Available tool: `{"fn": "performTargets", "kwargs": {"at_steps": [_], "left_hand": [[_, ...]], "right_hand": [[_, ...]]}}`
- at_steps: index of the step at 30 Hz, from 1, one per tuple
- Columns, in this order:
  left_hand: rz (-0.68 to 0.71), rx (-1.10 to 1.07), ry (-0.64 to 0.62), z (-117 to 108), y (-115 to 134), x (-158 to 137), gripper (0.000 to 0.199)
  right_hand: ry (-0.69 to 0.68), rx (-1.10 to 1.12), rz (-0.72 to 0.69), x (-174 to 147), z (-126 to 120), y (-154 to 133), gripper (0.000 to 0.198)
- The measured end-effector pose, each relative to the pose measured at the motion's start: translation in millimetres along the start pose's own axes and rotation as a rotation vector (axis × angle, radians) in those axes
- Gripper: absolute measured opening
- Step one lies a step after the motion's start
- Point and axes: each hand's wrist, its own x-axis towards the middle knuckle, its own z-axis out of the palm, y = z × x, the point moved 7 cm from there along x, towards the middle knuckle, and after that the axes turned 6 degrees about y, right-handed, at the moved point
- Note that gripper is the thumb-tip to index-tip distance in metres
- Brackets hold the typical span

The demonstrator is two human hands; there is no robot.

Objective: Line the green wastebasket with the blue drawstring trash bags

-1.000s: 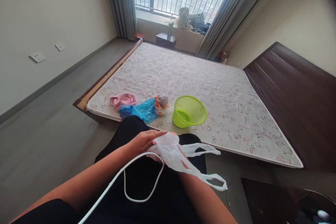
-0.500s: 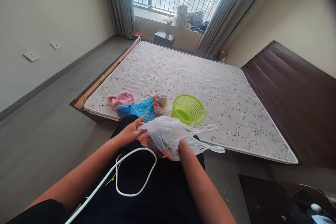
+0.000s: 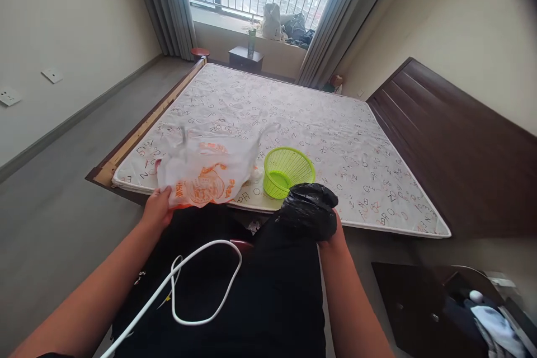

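Note:
My left hand (image 3: 158,207) pinches the near edge of a white plastic bag (image 3: 210,170) with orange print, which billows out over the mattress (image 3: 335,134). A black plastic bag (image 3: 314,207), bunched up and bulging, is in my right hand (image 3: 335,235); its fingers are partly behind the bag. What the black bag contains is hidden. Just beyond it a lime-green plastic basket (image 3: 289,168) stands on the mattress edge. The white bag covers the spot where other bags and a pink cloth lay.
A white cable (image 3: 201,321) loops above my lap. A dark headboard (image 3: 457,140) rises at the right. Low at the right is a dark surface (image 3: 403,296) with clothing (image 3: 490,319) on it. By the window stands a small nightstand (image 3: 246,60) with a bottle (image 3: 251,42).
The black bag has come out of the white bag in my right hand. My left hand has drawn the white bag to the left, where it spreads open. The view has shifted slightly right.

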Motion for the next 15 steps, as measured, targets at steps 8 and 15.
{"fn": "performTargets", "kwargs": {"at_steps": [8, 15], "left_hand": [[0.299, 0.109, 0.12, 20.7, 43.7, 12.4, 0.046], [0.724, 0.354, 0.153, 59.8, 102.2, 57.0, 0.048]], "right_hand": [[-0.004, 0.085, 0.276, -7.8, -30.6, 100.0, 0.02], [-0.035, 0.16, 0.434, -0.6, -31.9, 127.2, 0.029]]}}
